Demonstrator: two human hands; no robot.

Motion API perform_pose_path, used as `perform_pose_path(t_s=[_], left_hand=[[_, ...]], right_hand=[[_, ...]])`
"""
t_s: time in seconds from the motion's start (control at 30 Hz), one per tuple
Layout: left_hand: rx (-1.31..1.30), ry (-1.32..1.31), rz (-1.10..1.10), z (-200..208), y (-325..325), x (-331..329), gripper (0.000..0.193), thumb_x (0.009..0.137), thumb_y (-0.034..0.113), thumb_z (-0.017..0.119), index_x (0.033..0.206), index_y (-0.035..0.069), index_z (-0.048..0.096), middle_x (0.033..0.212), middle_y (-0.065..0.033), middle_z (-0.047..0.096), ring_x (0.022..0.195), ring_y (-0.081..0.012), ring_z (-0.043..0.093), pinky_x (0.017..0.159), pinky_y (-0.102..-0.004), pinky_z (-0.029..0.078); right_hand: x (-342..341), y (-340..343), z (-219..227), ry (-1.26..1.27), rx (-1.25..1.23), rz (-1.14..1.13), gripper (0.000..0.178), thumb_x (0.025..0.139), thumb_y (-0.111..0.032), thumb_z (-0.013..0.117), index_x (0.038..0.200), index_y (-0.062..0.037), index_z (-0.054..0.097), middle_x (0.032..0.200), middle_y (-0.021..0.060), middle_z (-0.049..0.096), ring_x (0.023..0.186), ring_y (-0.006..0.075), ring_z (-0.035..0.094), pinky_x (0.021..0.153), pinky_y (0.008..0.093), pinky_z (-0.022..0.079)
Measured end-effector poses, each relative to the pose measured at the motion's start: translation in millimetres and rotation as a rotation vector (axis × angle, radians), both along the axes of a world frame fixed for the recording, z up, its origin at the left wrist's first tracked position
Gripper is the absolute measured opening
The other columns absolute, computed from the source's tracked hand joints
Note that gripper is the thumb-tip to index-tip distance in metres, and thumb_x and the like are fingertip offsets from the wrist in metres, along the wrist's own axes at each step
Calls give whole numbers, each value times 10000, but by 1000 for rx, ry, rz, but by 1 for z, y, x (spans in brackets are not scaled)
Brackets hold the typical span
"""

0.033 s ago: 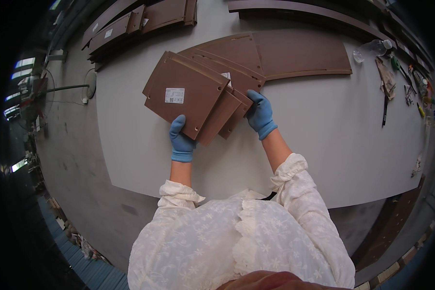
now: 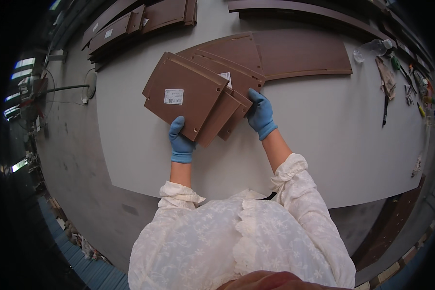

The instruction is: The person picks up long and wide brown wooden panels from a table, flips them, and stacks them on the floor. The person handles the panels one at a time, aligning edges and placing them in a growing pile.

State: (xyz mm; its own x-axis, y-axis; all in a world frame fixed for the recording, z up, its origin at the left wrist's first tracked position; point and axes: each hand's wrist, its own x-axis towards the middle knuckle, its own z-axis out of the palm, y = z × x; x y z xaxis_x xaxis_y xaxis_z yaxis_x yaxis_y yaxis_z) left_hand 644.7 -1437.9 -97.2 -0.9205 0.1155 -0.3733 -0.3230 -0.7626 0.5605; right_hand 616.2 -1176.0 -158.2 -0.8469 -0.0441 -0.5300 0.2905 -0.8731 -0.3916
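Note:
Several brown wooden panels with drilled holes lie fanned over one another in front of me. The uppermost brown panel [image 2: 188, 99] bears a white label [image 2: 174, 96] and tilts toward the left. My left hand [image 2: 181, 142], in a blue glove, grips its lower edge, thumb on top and the other fingers hidden beneath. On the other side, my right hand [image 2: 261, 113], also gloved in blue, closes on the right-hand edge of the panels below, its thumb at a corner. How many panels each hand bears cannot be seen.
A long brown board [image 2: 302, 53] lies beyond the panels on the grey table [image 2: 343, 140]. More brown boards [image 2: 164, 17] are stacked at the far left, and long brown rails [image 2: 295, 7] run along the back. At right lie a clear plastic bottle [image 2: 372, 50] and several hand tools.

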Motion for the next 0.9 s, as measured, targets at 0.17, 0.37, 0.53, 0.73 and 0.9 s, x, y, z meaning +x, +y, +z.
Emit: perform_pose_path(t_s=[0.17,0.37,0.53,0.73,0.9], left_hand=[[-88,15,80,-2,-13,11,592,873,151,693,1412,5,495,1313,-155,642,1157,-293,665,1031,-446,554],[-50,65,56,5,-7,0,586,899,173,679,1429,14,486,1341,-156,634,1181,-300,657,1044,-469,548],[62,67,3,7,23,-32,528,919,191,675,1400,29,529,1318,-126,652,1171,-274,661,1040,-463,546],[4,85,48,-9,53,-62,514,928,212,677,1399,65,534,1312,-113,658,1180,-265,655,1053,-475,535],[122,67,3,-5,49,-63,566,929,239,680,1442,87,493,1361,-122,629,1213,-291,638,1068,-511,521]], right_hand=[[-3,16,7,39,107,-139,312,985,-138,646,1249,23,600,1181,92,676,1067,205,638,971,354,501],[-6,71,6,83,214,-269,375,999,-177,643,1332,-21,572,1265,80,643,1169,222,598,1040,395,468],[10,111,15,82,272,-390,463,1013,-219,637,1411,-21,507,1333,89,606,1218,245,584,1060,416,469],[17,128,20,100,245,-417,406,998,-196,655,1346,-18,545,1272,89,628,1149,223,609,1013,375,484],[-7,126,6,90,209,-356,401,996,-204,667,1336,-20,559,1261,81,634,1148,216,606,1018,372,480]])
